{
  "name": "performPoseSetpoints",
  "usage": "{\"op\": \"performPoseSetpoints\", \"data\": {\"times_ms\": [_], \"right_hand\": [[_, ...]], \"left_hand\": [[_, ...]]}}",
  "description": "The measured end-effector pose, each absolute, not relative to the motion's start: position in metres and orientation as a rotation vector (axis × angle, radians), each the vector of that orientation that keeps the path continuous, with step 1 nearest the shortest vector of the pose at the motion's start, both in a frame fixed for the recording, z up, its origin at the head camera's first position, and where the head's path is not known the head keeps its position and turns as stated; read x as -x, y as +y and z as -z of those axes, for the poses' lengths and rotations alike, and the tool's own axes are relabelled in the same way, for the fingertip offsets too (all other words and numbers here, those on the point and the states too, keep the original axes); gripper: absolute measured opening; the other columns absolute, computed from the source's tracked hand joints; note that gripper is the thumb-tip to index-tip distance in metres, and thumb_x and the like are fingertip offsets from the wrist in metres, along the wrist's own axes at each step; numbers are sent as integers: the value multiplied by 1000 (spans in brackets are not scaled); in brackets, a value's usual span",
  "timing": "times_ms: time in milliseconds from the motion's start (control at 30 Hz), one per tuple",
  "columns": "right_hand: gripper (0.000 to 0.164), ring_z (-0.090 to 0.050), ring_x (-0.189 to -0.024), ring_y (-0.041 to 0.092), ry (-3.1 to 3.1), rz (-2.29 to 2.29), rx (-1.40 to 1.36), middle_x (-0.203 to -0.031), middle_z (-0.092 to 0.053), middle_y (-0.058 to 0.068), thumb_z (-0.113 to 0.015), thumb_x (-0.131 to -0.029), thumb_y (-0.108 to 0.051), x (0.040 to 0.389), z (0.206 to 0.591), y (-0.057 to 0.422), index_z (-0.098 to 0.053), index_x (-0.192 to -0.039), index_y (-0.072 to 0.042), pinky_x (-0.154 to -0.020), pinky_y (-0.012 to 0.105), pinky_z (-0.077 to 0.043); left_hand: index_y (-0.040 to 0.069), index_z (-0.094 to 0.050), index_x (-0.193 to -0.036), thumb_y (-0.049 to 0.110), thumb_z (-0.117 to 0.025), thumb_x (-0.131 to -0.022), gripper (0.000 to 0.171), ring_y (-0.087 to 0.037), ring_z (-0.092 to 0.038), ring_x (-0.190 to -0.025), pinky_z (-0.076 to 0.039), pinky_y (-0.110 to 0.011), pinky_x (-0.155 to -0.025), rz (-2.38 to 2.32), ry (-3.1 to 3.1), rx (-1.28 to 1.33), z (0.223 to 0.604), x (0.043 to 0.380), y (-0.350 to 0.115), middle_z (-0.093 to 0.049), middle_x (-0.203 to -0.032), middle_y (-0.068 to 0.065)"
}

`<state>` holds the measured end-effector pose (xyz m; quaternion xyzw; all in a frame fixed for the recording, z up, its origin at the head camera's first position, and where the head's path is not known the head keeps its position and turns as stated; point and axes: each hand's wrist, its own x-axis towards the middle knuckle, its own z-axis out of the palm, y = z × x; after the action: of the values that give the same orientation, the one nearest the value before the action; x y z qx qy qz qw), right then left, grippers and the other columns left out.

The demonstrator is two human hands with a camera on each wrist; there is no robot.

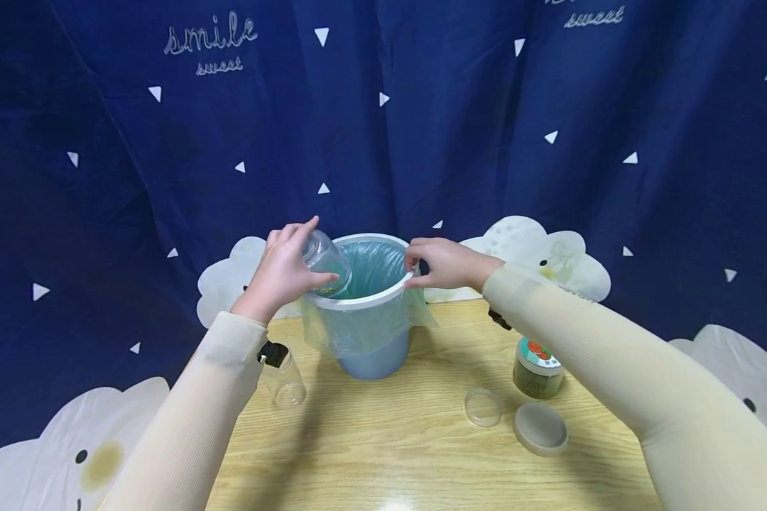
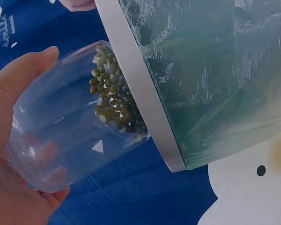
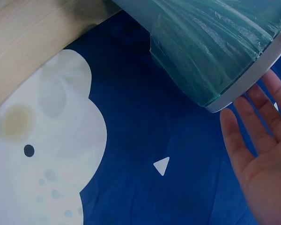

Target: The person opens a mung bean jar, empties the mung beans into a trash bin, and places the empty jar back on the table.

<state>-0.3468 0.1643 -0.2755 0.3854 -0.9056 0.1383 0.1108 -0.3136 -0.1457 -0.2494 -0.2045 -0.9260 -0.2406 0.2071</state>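
Observation:
My left hand (image 1: 283,273) grips a clear plastic jar (image 1: 319,254), tipped with its mouth at the left side of a trash bin (image 1: 373,360). Green mung beans (image 2: 113,91), mixed with some small white pieces, lie near the jar's mouth in the left wrist view. The bin is light blue, lined with a green plastic bag (image 1: 383,266) and topped by a white rim (image 1: 358,304). On the right side, my right hand (image 1: 449,262) pinches that rim between thumb and fingers. The right wrist view shows its fingertips (image 3: 228,117) against the rim's edge.
A clear empty jar (image 1: 290,387) stands left of the bin, partly behind the left sleeve. To the right are a labelled jar with greenish contents (image 1: 537,376), a clear lid (image 1: 483,407) and a greyish lid (image 1: 540,429) on the wooden table (image 1: 383,440). A blue curtain (image 1: 358,142) hangs behind.

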Motion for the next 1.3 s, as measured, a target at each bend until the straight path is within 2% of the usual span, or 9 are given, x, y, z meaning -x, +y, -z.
{"op": "performPoseSetpoints", "data": {"times_ms": [400, 867, 1133, 1300], "right_hand": [[27, -63, -97, 20, -2670, -407, -1114, -104, -65, 3, -82, -88, -34, 348, 277, 164, -69, -97, -12, -94, 38, -53], [27, -63, -98, 20, -2672, -410, -1107, -104, -65, 3, -82, -88, -34, 346, 276, 164, -69, -98, -12, -94, 38, -53], [28, -64, -99, 20, -2676, -409, -1102, -105, -65, 3, -82, -88, -35, 347, 276, 164, -69, -98, -12, -95, 39, -53], [28, -63, -100, 19, -2686, -403, -1092, -105, -65, 2, -82, -88, -36, 348, 278, 164, -69, -99, -13, -95, 38, -53]], "left_hand": [[9, -42, -157, 24, -97, -67, 107, -43, -40, -129, -39, -55, -112, 520, -2516, 697, 253, 315, -142, -52, -144, -20], [4, -44, -152, 35, -97, -69, 103, -41, -41, -132, -39, -54, -113, 500, -2375, 682, 267, 311, -150, -47, -147, -19], [-2, -46, -146, 34, -97, -70, 99, -42, -43, -130, -38, -53, -113, 531, -2239, 699, 277, 305, -158, -49, -142, -22], [-2, -46, -145, 34, -97, -70, 98, -43, -43, -130, -39, -54, -112, 570, -2218, 672, 283, 302, -162, -48, -143, -22]]}}
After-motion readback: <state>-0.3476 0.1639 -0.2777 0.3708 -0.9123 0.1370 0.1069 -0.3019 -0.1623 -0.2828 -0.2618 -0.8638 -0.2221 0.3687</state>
